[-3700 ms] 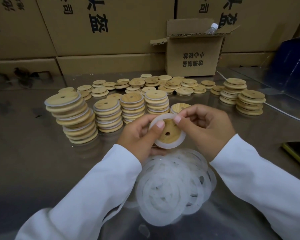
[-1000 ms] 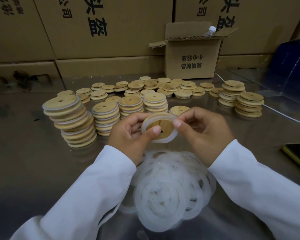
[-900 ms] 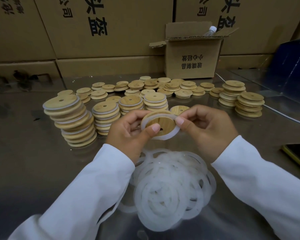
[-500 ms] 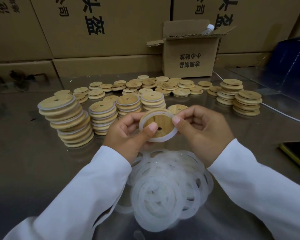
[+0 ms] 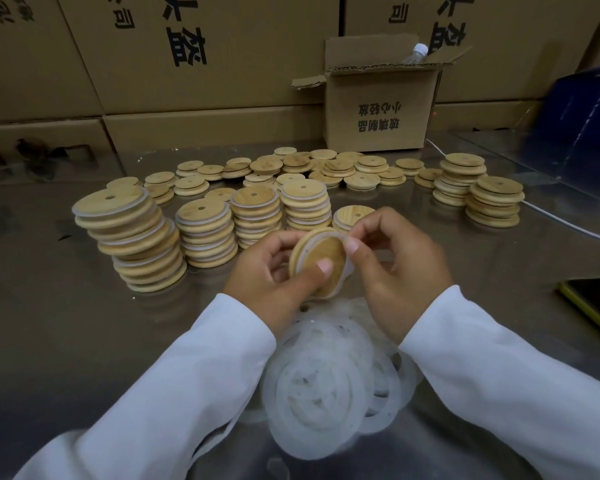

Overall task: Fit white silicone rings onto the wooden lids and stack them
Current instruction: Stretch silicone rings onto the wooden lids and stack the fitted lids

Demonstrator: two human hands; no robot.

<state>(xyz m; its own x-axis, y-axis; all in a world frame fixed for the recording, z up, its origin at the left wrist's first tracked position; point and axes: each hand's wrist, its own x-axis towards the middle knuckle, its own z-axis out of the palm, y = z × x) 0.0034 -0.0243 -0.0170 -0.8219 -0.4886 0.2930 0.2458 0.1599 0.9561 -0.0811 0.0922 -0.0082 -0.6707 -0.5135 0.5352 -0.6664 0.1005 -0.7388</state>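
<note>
Beyond the lid (image 5: 326,252), ringed stacks (image 5: 205,233) stand.

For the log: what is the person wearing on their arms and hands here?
Both arms are in long white sleeves, the left sleeve and right sleeve ending at the wrists. The left hand and right hand are bare: no gloves, rings or watch visible.
</note>
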